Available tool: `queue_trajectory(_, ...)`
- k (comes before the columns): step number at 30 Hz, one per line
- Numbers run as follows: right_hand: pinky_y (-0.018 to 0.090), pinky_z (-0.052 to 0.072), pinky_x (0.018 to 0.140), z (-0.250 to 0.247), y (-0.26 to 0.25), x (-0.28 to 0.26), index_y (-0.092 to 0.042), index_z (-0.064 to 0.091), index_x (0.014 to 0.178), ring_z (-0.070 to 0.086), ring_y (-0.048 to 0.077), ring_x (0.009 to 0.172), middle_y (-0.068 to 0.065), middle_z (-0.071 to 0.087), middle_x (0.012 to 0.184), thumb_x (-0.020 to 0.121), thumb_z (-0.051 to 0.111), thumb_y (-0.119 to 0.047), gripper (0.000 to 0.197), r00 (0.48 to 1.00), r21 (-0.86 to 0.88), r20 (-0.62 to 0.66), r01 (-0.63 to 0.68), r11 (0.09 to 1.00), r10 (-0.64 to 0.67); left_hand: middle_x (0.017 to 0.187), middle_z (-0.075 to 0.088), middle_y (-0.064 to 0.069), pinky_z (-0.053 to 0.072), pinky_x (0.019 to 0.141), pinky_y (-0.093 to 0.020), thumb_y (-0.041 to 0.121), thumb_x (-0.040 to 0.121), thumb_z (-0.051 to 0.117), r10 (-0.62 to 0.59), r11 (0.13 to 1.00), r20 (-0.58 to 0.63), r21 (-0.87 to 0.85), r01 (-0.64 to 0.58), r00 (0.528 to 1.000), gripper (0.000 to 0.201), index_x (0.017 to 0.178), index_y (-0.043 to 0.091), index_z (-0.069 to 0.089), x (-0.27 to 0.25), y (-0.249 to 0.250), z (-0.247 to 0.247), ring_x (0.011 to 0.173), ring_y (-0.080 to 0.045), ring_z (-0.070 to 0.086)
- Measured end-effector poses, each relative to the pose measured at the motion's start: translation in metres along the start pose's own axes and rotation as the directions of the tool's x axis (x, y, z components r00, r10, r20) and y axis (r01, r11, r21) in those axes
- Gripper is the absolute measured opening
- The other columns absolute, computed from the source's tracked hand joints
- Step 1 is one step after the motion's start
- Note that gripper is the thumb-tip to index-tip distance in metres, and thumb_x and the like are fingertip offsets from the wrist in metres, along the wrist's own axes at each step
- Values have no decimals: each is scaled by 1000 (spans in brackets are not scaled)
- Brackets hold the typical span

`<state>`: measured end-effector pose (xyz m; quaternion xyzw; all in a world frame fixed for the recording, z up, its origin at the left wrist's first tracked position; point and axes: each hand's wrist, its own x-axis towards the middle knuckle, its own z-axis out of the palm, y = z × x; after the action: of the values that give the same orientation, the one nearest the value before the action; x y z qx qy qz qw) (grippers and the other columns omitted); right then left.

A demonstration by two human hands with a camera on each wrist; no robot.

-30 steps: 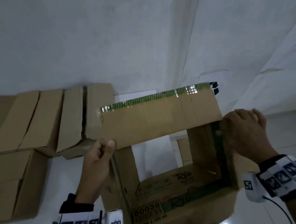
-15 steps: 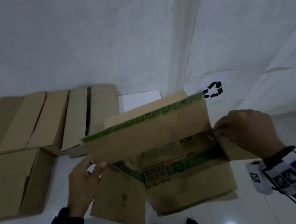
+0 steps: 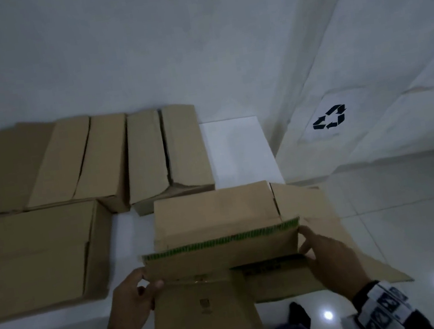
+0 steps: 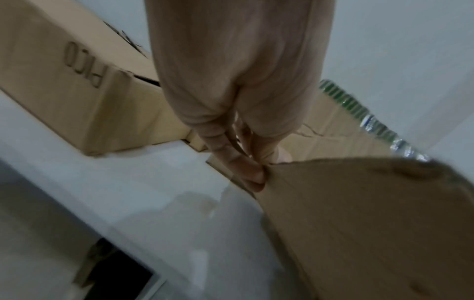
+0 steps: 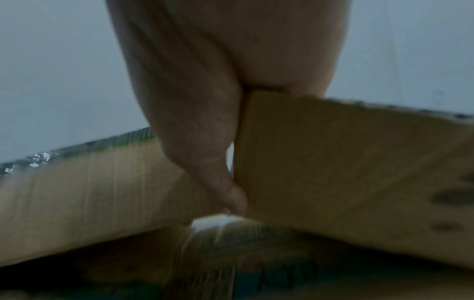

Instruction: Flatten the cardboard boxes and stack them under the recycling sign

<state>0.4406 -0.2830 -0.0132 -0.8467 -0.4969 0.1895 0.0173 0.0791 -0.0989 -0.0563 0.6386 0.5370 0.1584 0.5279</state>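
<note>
right hand pinches edge of cardboard flap, thumb against its near face | second flap left of hand, green-striped taped edge on top | printed box panel below hand, blurred | pale wall behind hand

A glossy white tiled floor carried everything. Several brown cardboard boxes lay on it along the wall.
</note>
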Motion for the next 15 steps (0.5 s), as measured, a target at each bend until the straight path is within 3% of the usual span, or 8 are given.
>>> queue_trajectory(2,21,45,65,35,-9,-2,-32,46,123,61,10,88,-13,63,104,88,53,-11,42,998,200,11,-62,978,61,89,72,-6,59,64,-43,11,89,67,-38,999,16,-3,38,999,10,98,6,67,1,-21,-7,67,-22,70)
queue_trajectory(5,23,49,71,74,-20,-7,-48,48,109,63,13,89,-12,64,101,84,50,-25,34,998,417,30,-68,906,62,113,71,10,55,91,-39,17,86,72,-41,997,63,-56,45,997,20,101,30,75,2,-54,-12,102,-16,68)
queue_trajectory(7,16,48,79,98,-17,-10,-61,45,107,61,5,93,-19,61,104,82,47,-27,42,996,456,88,-37,889,-4,125,66,4,48,100,-31,0,93,58,-57,992,71,-108,65,996,28,103,19,76,1,-69,-14,121,-18,58)
queue_trajectory(9,14,39,98,111,-17,-12,-65,44,110,54,7,111,-15,55,122,82,44,-21,52,986,424,155,-6,906,-66,136,57,-9,45,100,-18,-9,96,45,-135,963,122,-216,159,983,30,111,0,70,-1,-75,-16,127,-21,51)
queue_trajectory(10,18,34,106,116,-13,-12,-61,44,115,48,12,121,-9,49,132,86,43,-25,45,974,392,203,13,920,-101,138,55,-10,42,102,-17,-9,98,41,-167,951,160,-235,201,973,32,115,-4,67,-2,-78,-17,128,-20,49)
queue_trajectory(12,22,28,112,112,-17,-13,-42,50,121,40,15,125,-1,40,138,95,43,-44,27,952,309,260,79,948,-164,138,54,-10,35,109,-26,-10,98,37,-200,944,209,-223,245,957,35,118,-3,65,-1,-83,-17,127,-19,49)
queue_trajectory(14,29,35,111,107,-19,-9,-31,61,118,47,21,123,2,49,133,91,43,-40,34,964,230,209,116,966,-165,138,55,-9,37,108,-31,-2,98,47,-202,958,205,-163,237,958,31,117,12,67,3,-82,-13,124,-19,51)
queue_trajectory(15,35,41,107,106,-22,-5,-29,65,116,51,26,121,4,53,129,90,45,-35,34,970,259,216,54,965,-112,137,56,-8,40,108,-34,10,96,56,-169,976,185,-105,190,968,26,116,24,65,5,-80,-9,123,-19,53)
